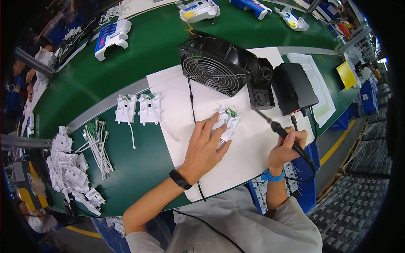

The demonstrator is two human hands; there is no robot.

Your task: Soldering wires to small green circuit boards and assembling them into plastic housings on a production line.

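The white plastic holder (pixel 231 126) is lying on the pale sheet (pixel 249 158) in front of the person, its small green circuit board (pixel 230 112) sitting at the far end. The left hand (pixel 205 145) is resting on it with fingers apart; its grip is looking fairly wide, though I cannot tell whether it is squeezing the holder or only pressing it down. The right hand (pixel 282 152) is holding the soldering iron (pixel 279 130) in a narrow, pen-like grip around the dark handle, and the thin metal tip is pointing away toward the black stand (pixel 262 100), well apart from the holder. The holder is looking light and stiff, probably a little slippery on the smooth sheet, so its solid side edges are offering the safest hold; the board is seeming the fragile part, best left unpressed. The iron is likely balancing easily at its handle, its bendy cable (pixel 311 166) perhaps dragging slightly, and its metal end is calling for clear fingers. Around them, two similar boxy holders (pixel 149 110) are lying on the smooth green table (pixel 139 168) beside slim, flexible white wires (pixel 101 149), while the fan (pixel 215 63) is showing a round grille of ringed wire.
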